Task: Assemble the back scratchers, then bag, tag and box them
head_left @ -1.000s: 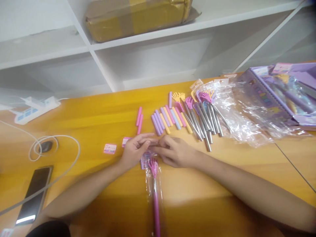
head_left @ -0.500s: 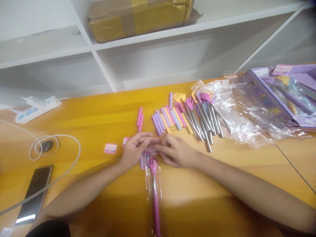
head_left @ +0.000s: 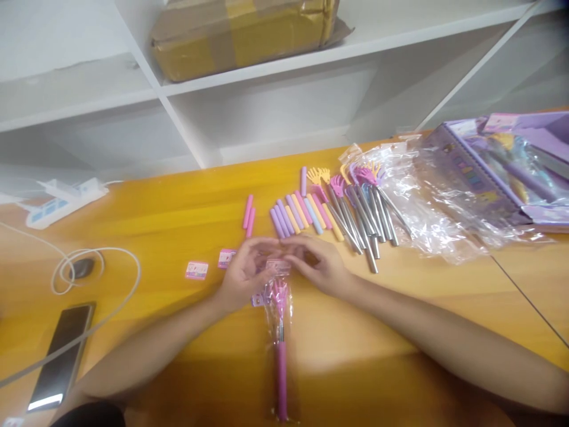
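Observation:
A pink back scratcher [head_left: 281, 373] with a metal shaft lies inside a clear plastic bag [head_left: 291, 305], its claw end toward my hands. My left hand [head_left: 243, 274] is closed on the left side of the bag's top end. From the right, my right hand [head_left: 320, 265] pinches the same end, thumb and fingers curled. Between the hands shows a small pink label card [head_left: 278, 267] at the top of the bag. Partly under the left hand is another pink card [head_left: 226, 258], and a further card [head_left: 196, 270] lies to its left.
Behind the hands lie a row of coloured handle tubes [head_left: 306, 212], two pink tubes [head_left: 248, 215] and a heap of metal-shafted back scratchers [head_left: 367, 207]. To the right are loose plastic bags [head_left: 448, 219] and a purple box [head_left: 480, 172]. A phone [head_left: 62, 356], cable [head_left: 138, 279] and power strip [head_left: 66, 201] sit left.
My right hand's fingers have shifted from a curled grip to an arched pinch at the bag's top. The label card now shows between the hands. The view has shifted slightly.

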### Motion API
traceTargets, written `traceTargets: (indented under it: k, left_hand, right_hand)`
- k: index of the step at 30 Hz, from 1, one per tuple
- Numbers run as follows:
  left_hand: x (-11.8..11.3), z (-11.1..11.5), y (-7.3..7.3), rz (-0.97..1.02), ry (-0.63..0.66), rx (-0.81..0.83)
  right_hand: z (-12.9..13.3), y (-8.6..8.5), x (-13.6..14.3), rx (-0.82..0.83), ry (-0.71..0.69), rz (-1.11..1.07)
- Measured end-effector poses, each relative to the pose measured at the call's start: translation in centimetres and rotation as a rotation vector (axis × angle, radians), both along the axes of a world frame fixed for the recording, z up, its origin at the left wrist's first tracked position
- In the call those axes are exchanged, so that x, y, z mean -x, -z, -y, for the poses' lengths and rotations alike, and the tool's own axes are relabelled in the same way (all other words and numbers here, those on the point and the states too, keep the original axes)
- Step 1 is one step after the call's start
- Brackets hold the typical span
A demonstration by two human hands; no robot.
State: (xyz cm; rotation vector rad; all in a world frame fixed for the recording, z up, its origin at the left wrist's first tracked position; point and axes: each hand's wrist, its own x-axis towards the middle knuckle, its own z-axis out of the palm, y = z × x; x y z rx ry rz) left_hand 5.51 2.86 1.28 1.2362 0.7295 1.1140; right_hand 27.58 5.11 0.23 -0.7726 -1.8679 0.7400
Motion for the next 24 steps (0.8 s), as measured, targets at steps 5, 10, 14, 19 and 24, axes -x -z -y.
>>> traceTargets:
  k: [5,10,14,19,24]
  left_hand:
    - [0.0,0.0,1.0,-0.124,0.05,0.103]
    - [0.3,0.1,0.9,-0.192,0.098,0.196]
    - [0.3,0.1,0.2,-0.168,0.066,0.221]
    - [0.3,-0.1,-0.2,-0.176,0.018,0.176]
    - [0.4,-0.2,0.1,-0.115,0.034,0.184]
  right_hand:
    - [-0.3,-0.6,-0.4,-0.025,0.089,-0.033]
    - [-0.2,-0.3,-0.4,-0.12,0.014,-0.032]
    - [-0.2,-0.2,-0.5,-0.225,-0.034,0.032]
    - [-0.1,0.0,-0.4,-0.268,-0.037,0.085]
    - [-0.1,0.2,-0.6,-0.275,-0.055,0.125]
